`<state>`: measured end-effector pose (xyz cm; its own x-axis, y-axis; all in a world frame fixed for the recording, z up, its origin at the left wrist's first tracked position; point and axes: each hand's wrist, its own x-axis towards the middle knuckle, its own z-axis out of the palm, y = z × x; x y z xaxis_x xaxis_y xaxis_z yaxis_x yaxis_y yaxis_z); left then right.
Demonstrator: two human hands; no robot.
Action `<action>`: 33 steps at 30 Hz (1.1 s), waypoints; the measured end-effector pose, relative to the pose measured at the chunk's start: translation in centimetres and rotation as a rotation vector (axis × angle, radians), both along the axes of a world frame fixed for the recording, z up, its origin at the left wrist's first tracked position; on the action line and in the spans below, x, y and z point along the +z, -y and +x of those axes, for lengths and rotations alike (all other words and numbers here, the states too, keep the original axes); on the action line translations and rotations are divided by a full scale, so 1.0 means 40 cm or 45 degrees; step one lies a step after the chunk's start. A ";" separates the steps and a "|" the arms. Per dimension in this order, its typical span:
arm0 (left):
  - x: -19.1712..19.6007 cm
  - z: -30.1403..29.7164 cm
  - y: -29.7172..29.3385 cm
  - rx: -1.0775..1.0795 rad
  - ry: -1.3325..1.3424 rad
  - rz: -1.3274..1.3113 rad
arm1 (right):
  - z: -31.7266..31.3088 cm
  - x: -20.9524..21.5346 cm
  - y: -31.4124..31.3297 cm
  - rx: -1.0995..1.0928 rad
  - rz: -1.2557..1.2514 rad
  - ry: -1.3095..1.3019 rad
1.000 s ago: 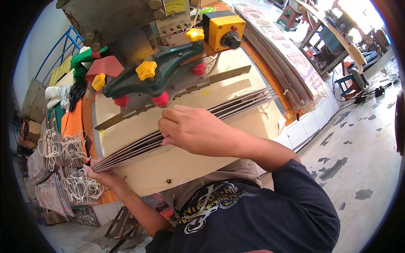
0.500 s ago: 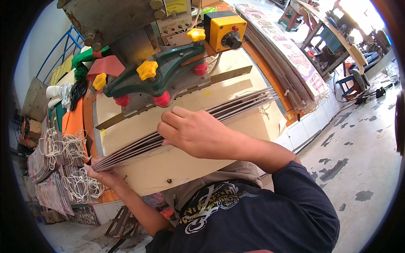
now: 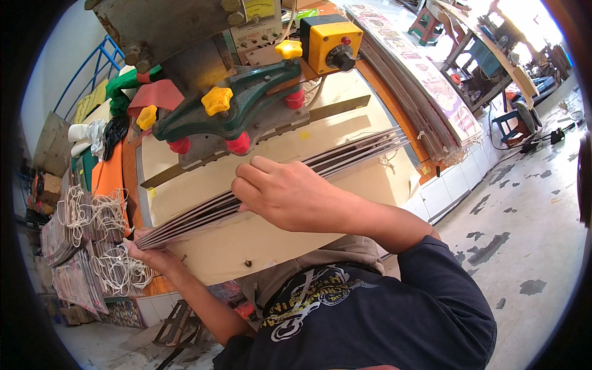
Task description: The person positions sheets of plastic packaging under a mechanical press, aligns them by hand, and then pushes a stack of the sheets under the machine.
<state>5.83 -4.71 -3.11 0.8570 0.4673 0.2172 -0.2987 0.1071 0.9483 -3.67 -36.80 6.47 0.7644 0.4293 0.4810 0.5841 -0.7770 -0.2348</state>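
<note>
A long stack of thin flat sheets (image 3: pixel 361 149) with pale edges and dark gaps between them lies slantwise before me, over a cream-coloured work surface (image 3: pixel 246 259). At its lower left end, my left hand (image 3: pixel 155 256) grips the sheets between thumb and fingers. My right hand (image 3: pixel 283 196) is closed at the middle of the stack, fingers curled down at its edges; the fingertips are partly hidden. Just beyond stands a press with a dark green frame (image 3: pixel 246 108), yellow knobs and red spacers. Its long metal bar (image 3: pixel 339 110) runs above the surface, apart from the stack.
A yellow control box (image 3: pixel 333 46) with a black dial sits at the back. Long bundled sheets (image 3: pixel 413 80) lie to the right. At the left are stacked bundles (image 3: pixel 68 234) with white cords (image 3: pixel 123 271). A small dark object (image 3: pixel 248 263) rests on the near surface.
Almost nothing differs; the whole view has shifted very slightly. Both hands keep their hold on the stack of sheets.
</note>
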 end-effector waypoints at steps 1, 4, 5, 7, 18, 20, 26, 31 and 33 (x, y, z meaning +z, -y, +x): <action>-0.002 0.000 -0.002 0.002 -0.003 -0.010 | 0.000 0.001 -0.001 -0.002 -0.001 -0.007; -0.001 0.000 0.002 0.011 0.005 -0.015 | -0.003 0.004 -0.002 -0.013 -0.031 -0.008; -0.007 0.003 -0.011 -0.018 -0.007 0.015 | -0.003 0.004 -0.002 -0.012 -0.024 0.001; -0.013 0.006 -0.040 -0.073 -0.032 0.077 | -0.004 0.003 -0.004 -0.008 -0.007 0.020; -0.005 0.001 -0.026 -0.057 -0.027 0.009 | -0.001 -0.024 -0.007 -0.029 0.117 0.047; -0.006 0.002 -0.029 -0.065 -0.043 0.048 | 0.000 -0.025 -0.006 -0.031 0.138 0.042; -0.009 0.002 -0.037 -0.096 -0.033 0.082 | -0.003 -0.019 -0.006 -0.025 0.174 0.079; -0.019 0.006 -0.042 -0.086 -0.027 0.061 | -0.002 -0.015 0.005 0.024 0.234 0.077; -0.017 0.007 -0.037 -0.072 -0.026 0.017 | -0.002 -0.012 0.010 0.058 0.260 0.041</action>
